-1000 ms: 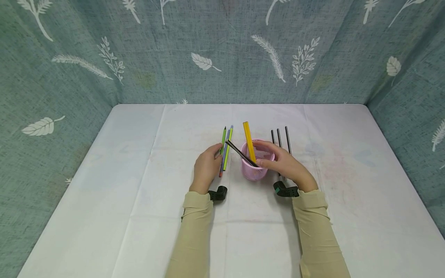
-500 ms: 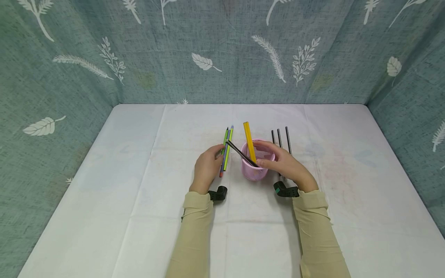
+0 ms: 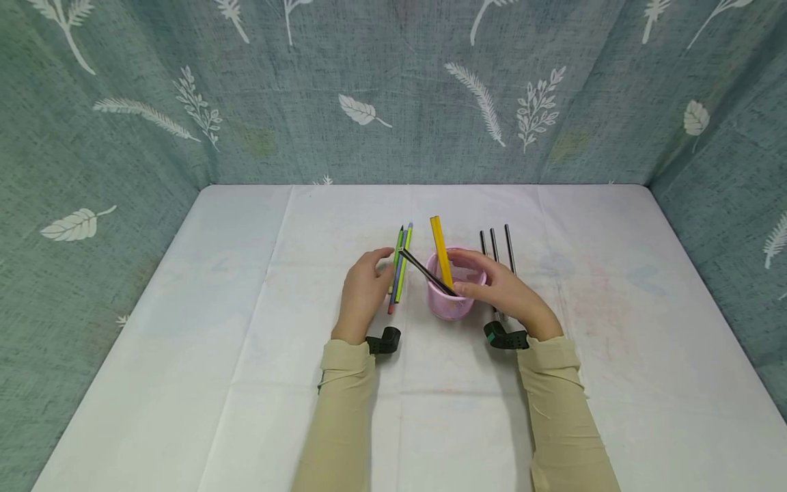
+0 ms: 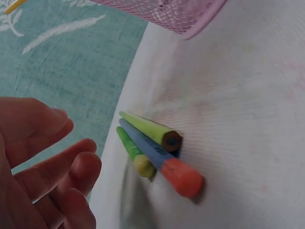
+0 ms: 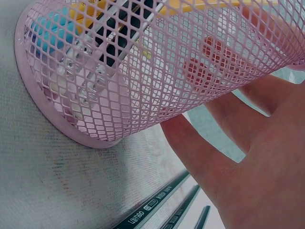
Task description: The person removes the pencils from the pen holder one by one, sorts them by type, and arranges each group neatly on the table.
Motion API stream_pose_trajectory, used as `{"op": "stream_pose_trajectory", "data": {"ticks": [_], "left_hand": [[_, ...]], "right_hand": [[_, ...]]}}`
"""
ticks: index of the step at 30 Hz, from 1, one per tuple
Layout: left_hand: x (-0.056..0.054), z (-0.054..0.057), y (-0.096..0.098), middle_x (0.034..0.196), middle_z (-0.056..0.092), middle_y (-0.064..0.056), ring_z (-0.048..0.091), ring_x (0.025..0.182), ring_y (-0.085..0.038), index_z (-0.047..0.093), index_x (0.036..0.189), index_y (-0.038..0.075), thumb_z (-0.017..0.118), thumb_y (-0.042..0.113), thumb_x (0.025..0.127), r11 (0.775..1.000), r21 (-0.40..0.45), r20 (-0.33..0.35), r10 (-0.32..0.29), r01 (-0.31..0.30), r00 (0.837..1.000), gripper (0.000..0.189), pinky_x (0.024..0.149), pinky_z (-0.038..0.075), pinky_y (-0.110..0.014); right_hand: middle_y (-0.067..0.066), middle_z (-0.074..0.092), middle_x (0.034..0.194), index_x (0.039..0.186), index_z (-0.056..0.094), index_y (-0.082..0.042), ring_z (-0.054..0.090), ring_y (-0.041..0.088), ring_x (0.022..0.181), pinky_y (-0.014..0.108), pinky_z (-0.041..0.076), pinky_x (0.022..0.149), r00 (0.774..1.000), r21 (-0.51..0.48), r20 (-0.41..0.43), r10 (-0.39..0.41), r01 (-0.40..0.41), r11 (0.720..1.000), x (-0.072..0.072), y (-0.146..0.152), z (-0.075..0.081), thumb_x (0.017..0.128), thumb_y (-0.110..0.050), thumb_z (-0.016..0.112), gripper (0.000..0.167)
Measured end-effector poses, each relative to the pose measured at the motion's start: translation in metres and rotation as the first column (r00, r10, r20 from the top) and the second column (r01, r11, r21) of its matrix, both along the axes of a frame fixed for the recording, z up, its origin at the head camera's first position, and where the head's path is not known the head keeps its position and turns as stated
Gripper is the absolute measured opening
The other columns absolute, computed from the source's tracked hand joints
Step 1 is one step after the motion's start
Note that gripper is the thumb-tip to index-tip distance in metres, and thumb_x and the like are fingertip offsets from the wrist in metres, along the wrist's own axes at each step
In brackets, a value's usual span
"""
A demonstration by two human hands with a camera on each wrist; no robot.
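Observation:
A pink mesh pen holder [image 3: 451,307] stands upright on the table, and my right hand [image 3: 510,287] grips its right side. The right wrist view shows fingers curled at the mesh wall [image 5: 157,90]. Yellow pens [image 3: 440,249] and dark pens [image 3: 425,270] lean in the holder. To its left lie three pencils side by side: a green pencil [image 4: 136,153], a blue pencil with a red end [image 4: 150,145] and a lime pencil [image 4: 150,128]. Just left of them is my left hand [image 3: 363,294], its fingers loosely bent, apart from the pencils and holding nothing.
Three dark pencils [image 3: 510,247] lie to the right of the holder, partly under my right hand. A white cloth [image 3: 277,410] covers the table. Green leaf-patterned curtains [image 3: 393,96] stand behind and at both sides.
My left hand has nudged the green pencil right against the other two, then let go and drawn slightly left. The right hand and pen holder have stayed still.

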State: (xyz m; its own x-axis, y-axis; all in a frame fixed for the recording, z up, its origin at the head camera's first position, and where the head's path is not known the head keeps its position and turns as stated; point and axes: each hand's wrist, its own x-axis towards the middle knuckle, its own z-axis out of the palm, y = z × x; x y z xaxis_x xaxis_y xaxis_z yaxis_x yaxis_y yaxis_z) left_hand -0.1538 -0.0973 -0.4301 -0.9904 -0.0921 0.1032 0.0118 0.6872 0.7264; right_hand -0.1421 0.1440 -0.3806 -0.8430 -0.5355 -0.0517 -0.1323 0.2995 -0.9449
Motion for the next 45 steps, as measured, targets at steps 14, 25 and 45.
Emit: {"op": "stream_pose_trajectory", "data": {"ticks": [14,25,45], "left_hand": [[0.001,0.018,0.002,0.106,0.059,0.009,0.054,0.083,-0.009,0.059,0.115,0.023,0.054,0.028,0.089,0.992,0.028,-0.059,-0.120,0.122,0.991,0.027,0.066,0.044,-0.028],[0.007,0.025,0.004,0.103,0.060,0.014,0.056,0.086,-0.008,0.058,0.114,0.032,0.056,0.030,0.088,0.914,0.167,-0.014,-0.374,0.370,0.928,0.027,0.072,0.046,-0.029],[0.008,0.029,0.016,0.122,0.049,0.013,0.050,0.102,-0.006,0.061,0.114,0.022,0.060,0.037,0.084,0.835,0.200,-0.049,-0.514,0.513,0.856,0.033,0.079,0.046,-0.027]], "right_hand": [[0.000,0.038,0.136,0.136,0.037,-0.021,0.033,0.029,0.124,0.054,0.026,0.097,1.000,0.008,-0.004,-0.010,0.010,1.000,0.001,0.002,0.000,0.085,-0.023,0.060,0.056],[0.001,0.037,0.137,0.136,0.037,-0.019,0.033,0.024,0.124,0.054,0.026,0.097,1.000,-0.009,-0.015,-0.005,0.004,1.000,0.000,0.000,0.000,0.085,-0.022,0.060,0.056],[-0.001,0.037,0.137,0.135,0.038,-0.020,0.033,0.026,0.124,0.056,0.026,0.096,1.000,0.014,-0.022,-0.010,0.010,1.000,0.001,-0.001,0.002,0.087,-0.022,0.057,0.053]]}}
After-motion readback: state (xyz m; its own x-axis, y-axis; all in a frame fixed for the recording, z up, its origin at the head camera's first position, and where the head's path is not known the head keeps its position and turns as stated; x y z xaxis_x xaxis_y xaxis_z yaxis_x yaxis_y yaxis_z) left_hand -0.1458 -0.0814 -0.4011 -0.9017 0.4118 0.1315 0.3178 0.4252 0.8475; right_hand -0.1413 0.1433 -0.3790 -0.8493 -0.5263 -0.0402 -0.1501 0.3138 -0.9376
